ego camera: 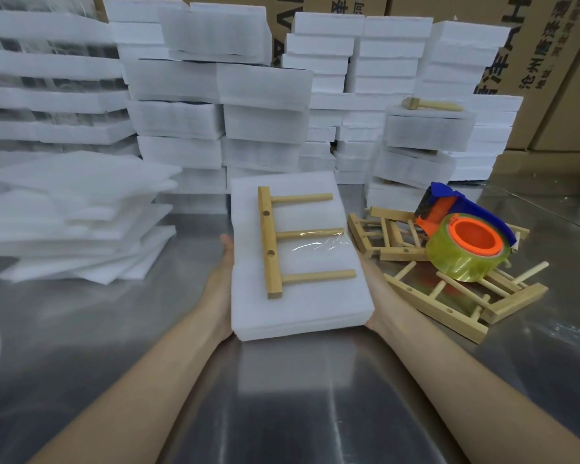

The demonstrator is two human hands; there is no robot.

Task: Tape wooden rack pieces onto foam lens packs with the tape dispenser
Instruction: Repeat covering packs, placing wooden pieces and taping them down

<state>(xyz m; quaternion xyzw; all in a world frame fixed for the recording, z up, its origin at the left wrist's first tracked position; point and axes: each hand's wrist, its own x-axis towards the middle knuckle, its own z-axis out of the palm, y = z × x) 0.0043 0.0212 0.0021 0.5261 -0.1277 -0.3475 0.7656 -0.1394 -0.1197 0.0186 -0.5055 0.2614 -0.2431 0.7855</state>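
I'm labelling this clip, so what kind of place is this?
Most likely a packing area in a warehouse or workshop: stacks of white foam packs, big cardboard boxes behind them, and a tape dispenser.

You can pass over the shiny table [302, 406] close to you. To the left lie loose foam sheets [81, 222], to the right a pile of wooden racks [449, 296] with the tape dispenser [462, 239] on top — and tall foam stacks [215, 112] block the back.

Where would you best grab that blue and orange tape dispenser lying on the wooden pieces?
Probably by the blue curved shell of the blue and orange tape dispenser, from above on its right. It lies tilted on loose wooden rack pieces, shell uppermost and clear, while the yellowish tape roll faces forward.
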